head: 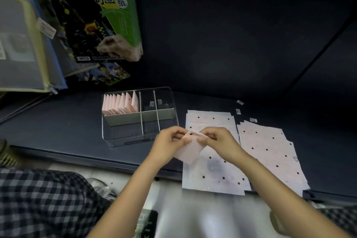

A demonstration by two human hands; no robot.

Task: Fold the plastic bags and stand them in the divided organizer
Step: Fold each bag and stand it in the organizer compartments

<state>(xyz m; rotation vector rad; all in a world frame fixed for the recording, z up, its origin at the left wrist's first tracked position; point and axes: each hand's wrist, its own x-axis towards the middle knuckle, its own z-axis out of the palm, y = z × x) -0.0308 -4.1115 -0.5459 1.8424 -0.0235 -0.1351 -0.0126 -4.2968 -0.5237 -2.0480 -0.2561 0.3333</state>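
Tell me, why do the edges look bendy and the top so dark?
Head view: its wide lens curves the shelf edge; the back wall sits in dim light; the checked sleeve and lower corners are blurred; the hands, left and right, on the folded bag stay fairly sharp.

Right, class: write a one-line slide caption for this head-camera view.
Both hands, left hand and right hand, pinch a pink bag mid-fold beside the clear organizer.

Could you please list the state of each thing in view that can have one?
Left hand: pinching the folded bag.
Right hand: pinching the same bag.
Folded bag: partly folded, held above the shelf edge.
Organizer: back-left compartment filled with standing folded bags; the other compartments hold none.
Flat bags: unfolded, lying in overlapping stacks on the shelf.
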